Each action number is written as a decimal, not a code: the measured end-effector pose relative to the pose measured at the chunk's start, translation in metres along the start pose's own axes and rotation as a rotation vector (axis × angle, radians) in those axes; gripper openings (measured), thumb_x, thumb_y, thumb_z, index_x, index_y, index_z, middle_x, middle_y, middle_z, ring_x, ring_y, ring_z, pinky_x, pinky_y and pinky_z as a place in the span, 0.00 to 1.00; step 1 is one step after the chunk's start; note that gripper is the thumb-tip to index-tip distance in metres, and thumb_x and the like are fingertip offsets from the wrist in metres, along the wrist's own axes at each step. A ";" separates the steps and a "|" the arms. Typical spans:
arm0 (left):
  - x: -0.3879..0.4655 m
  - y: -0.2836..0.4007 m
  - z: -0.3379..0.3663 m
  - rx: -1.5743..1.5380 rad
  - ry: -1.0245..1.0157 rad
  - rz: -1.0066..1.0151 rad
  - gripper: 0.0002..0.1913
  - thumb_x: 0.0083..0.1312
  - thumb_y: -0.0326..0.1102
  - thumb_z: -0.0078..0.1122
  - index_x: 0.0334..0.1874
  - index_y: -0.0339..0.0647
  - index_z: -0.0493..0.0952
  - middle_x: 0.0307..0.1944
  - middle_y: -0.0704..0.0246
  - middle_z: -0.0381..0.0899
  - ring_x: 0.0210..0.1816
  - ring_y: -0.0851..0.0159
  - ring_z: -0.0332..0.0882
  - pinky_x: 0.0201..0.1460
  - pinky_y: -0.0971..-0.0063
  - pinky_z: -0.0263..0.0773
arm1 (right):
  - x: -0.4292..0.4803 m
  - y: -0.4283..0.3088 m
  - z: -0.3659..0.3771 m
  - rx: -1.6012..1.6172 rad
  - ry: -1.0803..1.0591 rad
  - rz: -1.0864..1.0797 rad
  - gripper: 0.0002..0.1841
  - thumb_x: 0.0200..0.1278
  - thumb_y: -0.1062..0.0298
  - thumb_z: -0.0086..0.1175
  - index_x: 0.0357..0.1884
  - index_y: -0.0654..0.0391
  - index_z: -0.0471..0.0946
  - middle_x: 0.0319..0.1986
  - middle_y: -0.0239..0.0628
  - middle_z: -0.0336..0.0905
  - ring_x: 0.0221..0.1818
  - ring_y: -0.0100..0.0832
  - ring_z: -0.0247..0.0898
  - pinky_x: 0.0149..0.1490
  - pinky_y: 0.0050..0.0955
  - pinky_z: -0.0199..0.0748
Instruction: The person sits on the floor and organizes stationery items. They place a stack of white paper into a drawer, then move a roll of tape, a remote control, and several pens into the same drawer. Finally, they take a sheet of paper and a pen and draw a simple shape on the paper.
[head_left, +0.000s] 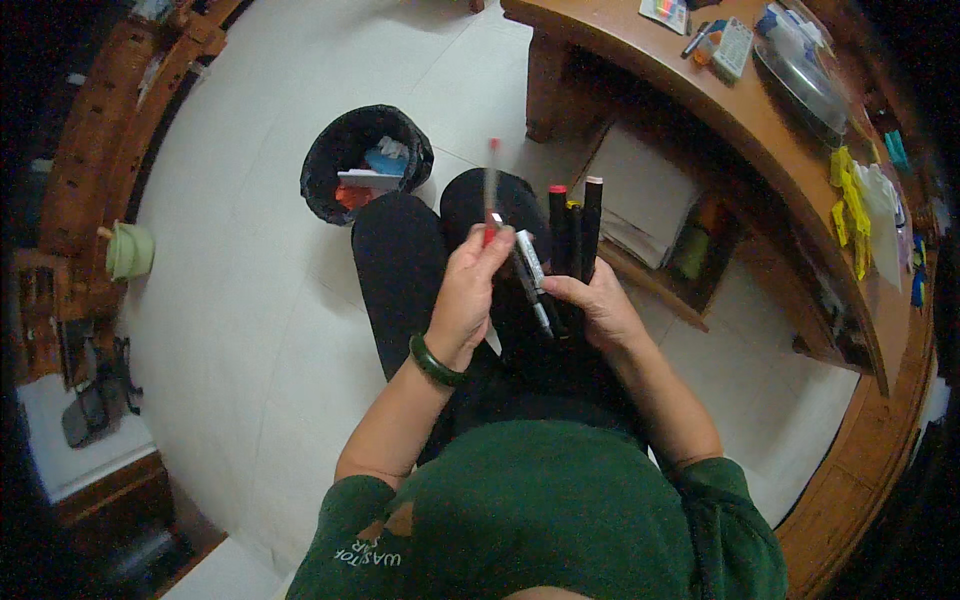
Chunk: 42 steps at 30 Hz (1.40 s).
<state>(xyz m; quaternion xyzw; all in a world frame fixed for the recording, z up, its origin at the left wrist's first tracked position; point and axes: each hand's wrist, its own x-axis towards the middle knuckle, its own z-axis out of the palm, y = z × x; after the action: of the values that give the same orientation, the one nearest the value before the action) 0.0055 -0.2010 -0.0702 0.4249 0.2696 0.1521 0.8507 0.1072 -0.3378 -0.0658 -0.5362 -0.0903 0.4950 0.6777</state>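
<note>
My left hand (466, 289), with a dark green bangle at its wrist, pinches a slim pen (491, 180) with red ends. The pen points away from me and its upper part is blurred. My right hand (611, 307) holds a bundle of pens over my lap. In it are black markers, one with a red end (558, 214), a slimmer one with a yellow end (575, 232) and one with a pale end (592, 217). Under my right thumb lies a white marker (529, 259) bearing print, tilted towards the left hand. The fingers beneath the bundle are mostly hidden.
Beyond my knees stands a black-lined waste bin (315, 180) with paper and wrappers. A curved wooden desk (637, 49) rises at right, carrying stationery and a clear-lidded container (802, 90). Below it, a shelf (660, 289) holds papers. A green bucket (131, 251) is at left.
</note>
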 end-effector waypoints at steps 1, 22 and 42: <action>0.000 -0.002 -0.001 -0.043 0.054 0.039 0.10 0.74 0.40 0.49 0.45 0.41 0.74 0.38 0.74 0.77 0.40 0.75 0.74 0.46 0.80 0.69 | 0.001 0.000 -0.003 -0.008 0.010 0.014 0.20 0.52 0.65 0.67 0.44 0.60 0.74 0.36 0.34 0.79 0.37 0.26 0.75 0.44 0.26 0.73; 0.009 -0.002 0.030 -0.331 0.179 0.227 0.11 0.76 0.40 0.44 0.39 0.42 0.69 0.26 0.76 0.66 0.26 0.76 0.64 0.30 0.81 0.62 | 0.001 0.002 0.002 0.024 0.083 -0.045 0.16 0.51 0.68 0.62 0.41 0.61 0.73 0.30 0.34 0.76 0.32 0.28 0.74 0.39 0.25 0.71; -0.020 -0.026 0.048 0.131 0.009 -0.004 0.15 0.58 0.30 0.68 0.47 0.39 0.76 0.40 0.73 0.79 0.42 0.73 0.77 0.50 0.78 0.73 | -0.027 0.017 0.009 -1.139 0.175 -0.444 0.36 0.48 0.75 0.60 0.63 0.58 0.59 0.39 0.57 0.76 0.39 0.59 0.75 0.40 0.51 0.74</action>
<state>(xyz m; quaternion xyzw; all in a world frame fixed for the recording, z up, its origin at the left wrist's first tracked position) 0.0186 -0.2570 -0.0607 0.4783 0.2836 0.1346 0.8202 0.0781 -0.3537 -0.0651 -0.8208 -0.3942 0.1703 0.3766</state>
